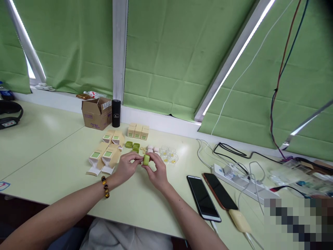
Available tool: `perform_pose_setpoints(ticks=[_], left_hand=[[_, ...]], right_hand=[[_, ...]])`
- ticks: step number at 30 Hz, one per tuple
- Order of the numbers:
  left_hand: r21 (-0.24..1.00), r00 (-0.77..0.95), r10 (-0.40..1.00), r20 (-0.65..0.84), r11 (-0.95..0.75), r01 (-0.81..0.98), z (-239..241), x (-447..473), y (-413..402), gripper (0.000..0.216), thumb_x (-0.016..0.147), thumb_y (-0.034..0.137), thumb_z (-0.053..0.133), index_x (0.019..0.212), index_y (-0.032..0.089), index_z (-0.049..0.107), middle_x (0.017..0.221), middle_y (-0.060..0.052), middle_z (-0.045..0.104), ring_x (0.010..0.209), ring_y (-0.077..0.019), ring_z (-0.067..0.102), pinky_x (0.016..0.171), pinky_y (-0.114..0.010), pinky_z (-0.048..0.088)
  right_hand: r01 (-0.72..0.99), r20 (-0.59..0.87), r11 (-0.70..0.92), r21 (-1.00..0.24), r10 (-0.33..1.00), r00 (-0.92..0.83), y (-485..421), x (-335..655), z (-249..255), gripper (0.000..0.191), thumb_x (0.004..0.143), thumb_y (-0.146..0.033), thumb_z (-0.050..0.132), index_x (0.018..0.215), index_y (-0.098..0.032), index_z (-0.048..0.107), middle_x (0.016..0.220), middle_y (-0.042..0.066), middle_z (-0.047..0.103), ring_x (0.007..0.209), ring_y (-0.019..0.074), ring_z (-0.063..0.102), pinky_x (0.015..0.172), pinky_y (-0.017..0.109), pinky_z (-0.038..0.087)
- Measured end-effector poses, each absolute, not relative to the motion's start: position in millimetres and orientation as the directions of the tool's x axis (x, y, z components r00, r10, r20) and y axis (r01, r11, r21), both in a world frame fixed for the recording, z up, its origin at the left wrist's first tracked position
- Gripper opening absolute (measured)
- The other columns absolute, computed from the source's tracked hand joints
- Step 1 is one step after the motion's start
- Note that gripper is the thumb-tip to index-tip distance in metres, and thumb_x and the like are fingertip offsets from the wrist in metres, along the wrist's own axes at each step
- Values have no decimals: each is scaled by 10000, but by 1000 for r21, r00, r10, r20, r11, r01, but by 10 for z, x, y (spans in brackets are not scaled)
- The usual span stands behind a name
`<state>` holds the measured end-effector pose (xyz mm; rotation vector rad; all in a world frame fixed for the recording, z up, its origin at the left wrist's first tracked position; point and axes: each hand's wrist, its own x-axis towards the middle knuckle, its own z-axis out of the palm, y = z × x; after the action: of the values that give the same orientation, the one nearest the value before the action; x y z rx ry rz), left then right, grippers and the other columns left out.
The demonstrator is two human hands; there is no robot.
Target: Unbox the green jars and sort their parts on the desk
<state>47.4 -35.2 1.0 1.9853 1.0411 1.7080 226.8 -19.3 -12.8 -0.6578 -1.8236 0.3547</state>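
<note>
Both my hands meet over the pale green table [52, 152], holding a small green case [146, 159] between their fingertips. My left hand [127, 166], with a bead bracelet on its wrist, pinches the case from the left. My right hand [156, 171] grips it from the right, fingers curled. Just behind lie more small green cases [132, 146], several clear plastic trays with yellow pieces [169, 155] and small pale items [153, 149]. To the left are several opened tan cartons with green labels [104, 156], and three closed tan boxes [138, 131] stand further back.
A brown cardboard box [96, 113] and a black cylinder [116, 113] stand by the window ledge. Two phones [212, 196] lie to my right, beside a white power strip [241, 180] with tangled cables. Green blinds cover the windows. A black headset [9, 114] rests far left.
</note>
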Motion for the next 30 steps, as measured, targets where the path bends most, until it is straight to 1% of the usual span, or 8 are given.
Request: perform_pose_setpoints(ticks=[7,10,14,16,20,24,27,30], left_hand=[[613,5,645,764,-729,304,-51,452,-297,130,917,161,706,925,224,820,879,-29,824,762,-182,772,737,-307,634],[625,4,661,751,-713,318,-32,470,-319,123,926,186,710,963,227,820,910,-35,826,806,-187,778,774,-316,640],[695,1,737,676,-638,330,27,499,-374,239,913,202,716,1145,219,770,1091,-75,794,913,-201,753,844,-350,635],[699,-3,741,671,-632,335,48,498,-386,304,917,211,704,1221,213,719,1176,-97,752,954,-203,723,867,-365,623],[639,-6,693,721,-661,393,73,479,-393,216,942,218,669,1157,215,683,1148,-98,696,958,-201,655,843,-358,582],[586,30,657,753,-691,424,91,490,-431,100,961,210,647,1054,219,684,1037,-76,662,933,-202,636,818,-343,562],[552,68,636,769,-714,431,88,505,-454,81,975,201,636,1031,218,692,1002,-67,659,948,-205,648,848,-347,552],[507,101,609,786,-730,459,68,501,-443,83,984,211,637,1016,218,713,957,-63,670,910,-203,647,822,-346,538]], right_hand=[[244,762,798,-550,600,-245,-186,2294,-111,455,929,-186,706,1360,-296,611,1246,100,665,1089,252,665,934,430,584],[230,755,790,-569,612,-237,-194,2294,-76,452,929,-195,701,1360,-296,612,1248,97,667,1106,254,649,934,428,573],[191,711,724,-662,688,-145,-190,2277,-58,503,895,-194,720,1372,-271,578,1272,105,658,1037,236,651,898,411,573],[213,703,706,-676,704,-103,-182,2279,-58,479,877,-188,733,1327,-259,586,1242,101,660,995,229,646,868,402,570],[320,761,754,-574,635,-131,-181,2298,-50,400,873,-171,729,1244,-264,611,1191,96,655,1088,266,610,839,407,567],[349,783,778,-522,599,-166,-214,2292,-37,412,887,-147,689,1274,-263,607,1198,111,600,1154,281,596,939,464,575],[360,789,787,-502,586,-181,-231,2281,-46,463,883,-125,665,1321,-263,605,1182,108,539,1111,268,603,954,468,579],[373,806,805,-462,556,-203,-221,2284,-79,575,880,-82,619,1418,-275,564,1190,109,494,1098,261,592,941,463,588]])
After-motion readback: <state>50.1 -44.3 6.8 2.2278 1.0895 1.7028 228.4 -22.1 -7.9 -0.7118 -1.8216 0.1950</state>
